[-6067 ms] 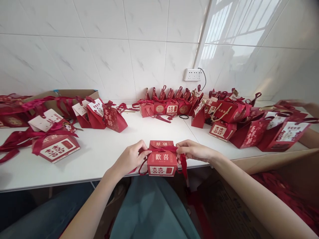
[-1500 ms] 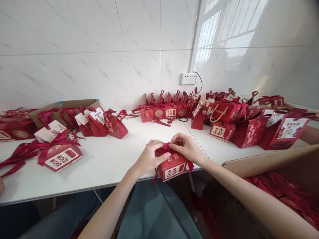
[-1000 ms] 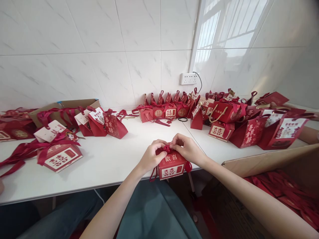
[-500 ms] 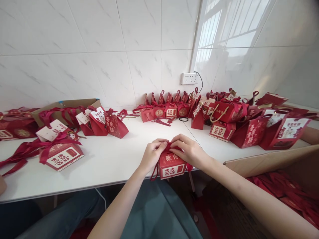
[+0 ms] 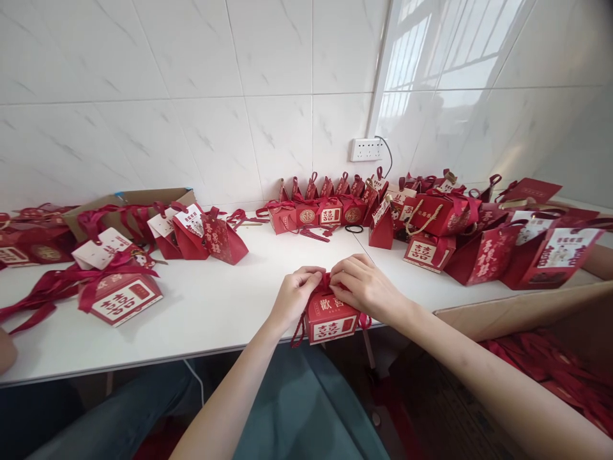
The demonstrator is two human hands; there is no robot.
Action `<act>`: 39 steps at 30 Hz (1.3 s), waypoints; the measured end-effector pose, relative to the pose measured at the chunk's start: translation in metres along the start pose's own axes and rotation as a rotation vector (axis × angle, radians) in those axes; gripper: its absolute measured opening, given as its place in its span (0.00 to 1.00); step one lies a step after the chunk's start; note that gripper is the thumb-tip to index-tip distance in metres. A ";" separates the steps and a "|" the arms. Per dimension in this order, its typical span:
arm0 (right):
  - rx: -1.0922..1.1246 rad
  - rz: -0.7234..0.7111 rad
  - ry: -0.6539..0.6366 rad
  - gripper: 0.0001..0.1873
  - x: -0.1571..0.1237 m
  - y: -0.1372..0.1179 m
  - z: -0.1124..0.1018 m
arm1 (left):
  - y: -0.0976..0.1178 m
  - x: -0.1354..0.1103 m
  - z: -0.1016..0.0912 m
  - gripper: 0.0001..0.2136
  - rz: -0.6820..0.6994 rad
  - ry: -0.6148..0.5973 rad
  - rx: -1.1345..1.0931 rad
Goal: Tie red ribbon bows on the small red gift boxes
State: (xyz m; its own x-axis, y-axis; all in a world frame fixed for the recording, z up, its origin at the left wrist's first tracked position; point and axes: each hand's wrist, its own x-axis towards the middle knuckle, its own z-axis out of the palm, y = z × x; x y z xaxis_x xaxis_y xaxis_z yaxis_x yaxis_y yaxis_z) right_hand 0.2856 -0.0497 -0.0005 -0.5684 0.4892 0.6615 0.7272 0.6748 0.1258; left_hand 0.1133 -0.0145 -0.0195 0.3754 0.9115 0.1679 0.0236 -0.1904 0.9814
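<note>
Left hand (image 5: 293,297): thumb and index pinched together on the red ribbon (image 5: 325,282). Right hand (image 5: 368,289): fingers bunched, tips closed on the same ribbon, touching the left fingertips or nearly so. Grip detail partly hidden by the knuckles.

Ribbon sits on top of the red box (image 5: 332,326). Box is upright at the table's front edge, front face looking slightly past it; can't tell how much. Cord handle (image 5: 299,331) hangs off its left side, over the edge.

Room to move: white table (image 5: 220,297) runs from the left hand across to the ribboned box (image 5: 125,299), well apart. Beyond the knuckles, more tabletop back to the row of red boxes (image 5: 306,217) near the wall. Right is tighter: bag cluster (image 5: 491,255) behind the right forearm, carton (image 5: 514,310) close by below the table edge.

Farther out: three gable bags (image 5: 226,241) left rear, black ring (image 5: 354,229) in front of the row. Marbled tile wall (image 5: 191,140), socket strip (image 5: 368,150) on it, window glare upper right. Another person's arm (image 5: 601,260) at the right border.
</note>
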 end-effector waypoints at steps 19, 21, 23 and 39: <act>-0.118 -0.057 0.017 0.10 -0.001 0.002 -0.001 | 0.007 -0.003 0.005 0.10 -0.133 0.001 -0.172; -0.137 -0.085 0.004 0.11 -0.002 0.003 0.000 | 0.008 -0.004 0.005 0.10 -0.138 -0.001 -0.170; -0.155 -0.101 -0.018 0.13 -0.003 0.004 0.000 | 0.007 -0.004 0.006 0.10 -0.139 0.001 -0.163; -0.124 -0.117 -0.004 0.10 0.001 0.006 -0.009 | 0.007 -0.002 0.003 0.09 -0.211 0.001 -0.232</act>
State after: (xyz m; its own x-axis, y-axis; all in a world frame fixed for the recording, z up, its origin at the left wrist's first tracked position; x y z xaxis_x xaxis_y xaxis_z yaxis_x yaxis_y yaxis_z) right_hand 0.2929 -0.0509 0.0077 -0.6531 0.4140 0.6341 0.6981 0.6537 0.2922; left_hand 0.1154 -0.0187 -0.0133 0.3841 0.9223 -0.0415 -0.1116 0.0910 0.9896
